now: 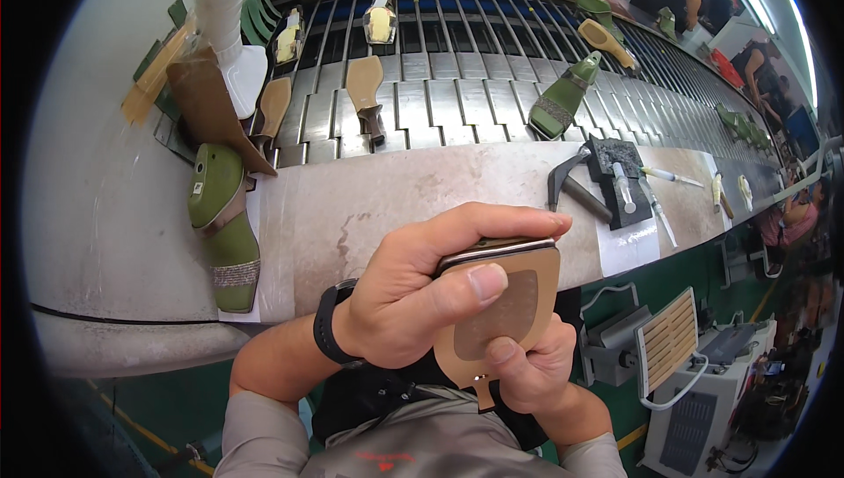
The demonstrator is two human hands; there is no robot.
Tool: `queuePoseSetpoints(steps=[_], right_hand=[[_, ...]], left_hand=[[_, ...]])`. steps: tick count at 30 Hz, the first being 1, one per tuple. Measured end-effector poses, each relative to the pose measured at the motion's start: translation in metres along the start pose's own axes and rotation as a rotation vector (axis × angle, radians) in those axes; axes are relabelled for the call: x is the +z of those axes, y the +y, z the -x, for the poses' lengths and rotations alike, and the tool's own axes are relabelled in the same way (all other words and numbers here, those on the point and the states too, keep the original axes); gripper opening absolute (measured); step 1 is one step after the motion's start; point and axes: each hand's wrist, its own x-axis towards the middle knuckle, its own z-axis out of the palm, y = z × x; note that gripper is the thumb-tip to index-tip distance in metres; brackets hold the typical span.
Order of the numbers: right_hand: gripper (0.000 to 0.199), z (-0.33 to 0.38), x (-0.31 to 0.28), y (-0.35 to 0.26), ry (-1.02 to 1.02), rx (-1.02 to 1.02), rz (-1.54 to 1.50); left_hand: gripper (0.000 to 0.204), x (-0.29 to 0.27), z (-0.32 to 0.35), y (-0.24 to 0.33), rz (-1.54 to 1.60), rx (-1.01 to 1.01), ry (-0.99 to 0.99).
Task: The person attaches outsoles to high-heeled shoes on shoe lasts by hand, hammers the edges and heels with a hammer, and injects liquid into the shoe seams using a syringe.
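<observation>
A tan shoe sole (519,324) with a darker brown inset is held up close in front of me, its broad end upward and a narrow tail below. Wrapped over its upper left edge is my left hand (422,293), closed, the thumb lying on the tan face and the fingers across the top. My right hand (536,372) is closed on the lower right edge, thumb pressed near the inset. A dark rim shows along the sole's top edge. To the left, a green shoe last (215,223) with sandal straps lies on the bench.
A hammer (580,188), a black block (611,170) and several brushes (670,177) sit on the bench (396,192) at right. Beyond it, a slatted metal conveyor (492,96) carries soles (363,83) and a green last (565,98). A white duct (237,56) hangs at left.
</observation>
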Motion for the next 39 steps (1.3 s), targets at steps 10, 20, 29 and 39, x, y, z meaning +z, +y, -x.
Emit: queuePoseSetpoints(steps=[10, 20, 29, 39], right_hand=[[0.047, -0.002, -0.015, -0.013, 0.052, 0.132, 0.043], [0.055, -0.012, -0.031, -0.012, 0.034, 0.122, 0.186], [0.053, -0.038, -0.054, -0.002, 0.043, 0.138, -0.103], [0.051, -0.042, -0.058, 0.002, 0.137, 0.11, -0.062]], left_hand=[[0.067, -0.002, -0.02, -0.011, -0.048, 0.126, -0.109], [0.073, -0.003, -0.037, -0.02, 0.017, 0.135, -0.062], [0.074, -0.009, -0.067, -0.032, 0.134, 0.124, -0.004], [0.068, -0.02, -0.073, -0.046, -0.02, 0.226, -0.086]])
